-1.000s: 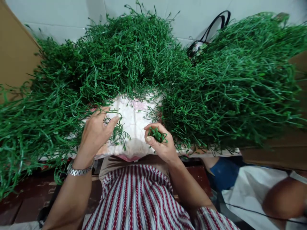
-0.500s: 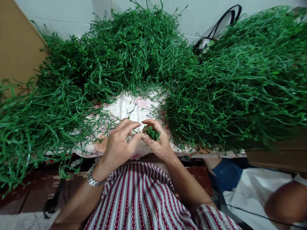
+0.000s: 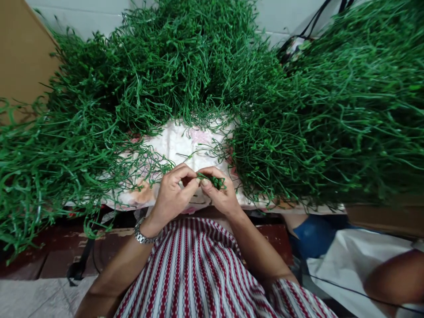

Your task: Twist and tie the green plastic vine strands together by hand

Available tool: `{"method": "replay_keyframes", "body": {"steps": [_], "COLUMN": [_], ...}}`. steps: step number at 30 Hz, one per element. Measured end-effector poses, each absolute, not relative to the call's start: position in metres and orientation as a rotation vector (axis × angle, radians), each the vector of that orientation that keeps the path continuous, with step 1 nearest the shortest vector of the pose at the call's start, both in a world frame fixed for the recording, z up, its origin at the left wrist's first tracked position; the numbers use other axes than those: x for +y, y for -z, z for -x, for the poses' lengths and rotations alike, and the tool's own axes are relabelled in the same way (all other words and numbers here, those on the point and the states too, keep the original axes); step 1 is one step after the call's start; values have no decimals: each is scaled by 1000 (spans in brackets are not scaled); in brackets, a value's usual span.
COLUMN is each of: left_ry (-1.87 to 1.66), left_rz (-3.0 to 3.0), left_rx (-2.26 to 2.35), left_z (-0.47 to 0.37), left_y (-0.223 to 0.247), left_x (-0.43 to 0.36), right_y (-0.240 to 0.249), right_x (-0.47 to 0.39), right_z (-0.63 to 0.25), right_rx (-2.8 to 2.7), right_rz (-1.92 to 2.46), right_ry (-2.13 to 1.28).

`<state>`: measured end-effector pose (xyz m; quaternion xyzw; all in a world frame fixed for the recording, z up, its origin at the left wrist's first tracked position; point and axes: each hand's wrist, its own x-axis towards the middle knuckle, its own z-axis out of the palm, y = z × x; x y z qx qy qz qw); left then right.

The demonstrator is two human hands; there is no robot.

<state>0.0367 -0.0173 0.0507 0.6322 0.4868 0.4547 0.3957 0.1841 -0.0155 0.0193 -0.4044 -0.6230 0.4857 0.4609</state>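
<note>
My right hand is closed around a small bunch of green stems, whose knobbly tips stick out to the right. My left hand, with a metal watch on its wrist, touches the left end of the bunch, thumb and forefinger pinched together there. Whatever lies in that pinch is too small to make out. Both hands are over the near edge of a flowered white cloth. One loose stem lies on the cloth just beyond them.
Big heaps of green stems rise at the left, the back and the right. A bag with dark straps stands at the back wall. Cardboard is at the far left. Another person's arm shows at lower right.
My left hand has closed from a loose, open shape into a pinch and come against the bunch in my right hand. The view has shifted slightly.
</note>
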Motion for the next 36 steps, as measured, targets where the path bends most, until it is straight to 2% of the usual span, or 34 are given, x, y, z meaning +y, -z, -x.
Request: {"method": "replay_keyframes", "body": {"steps": [8, 17, 23, 28, 36], "left_ry": [-1276, -1259, -1246, -1152, -968], "left_rz": [-1100, -865, -1003, -1284, -1438], "left_rx": [1117, 1042, 1137, 1270, 1289], "left_z": [-45, -46, -42, -38, -29], "left_y": [-30, -26, -23, -30, -31], "left_x": [-19, -21, -26, -29, -27], "right_y": [-14, -16, -16, -13, -7], "right_x": [-18, -20, -18, -20, -25], "right_z": [-176, -179, -184, -186, -177], "right_rx": [-1402, -1775, -1846, -1801, -1837], "right_rz": [1020, 1004, 872, 943, 1050], "right_ry": [-1271, -1091, -1130, -1143, -823]}}
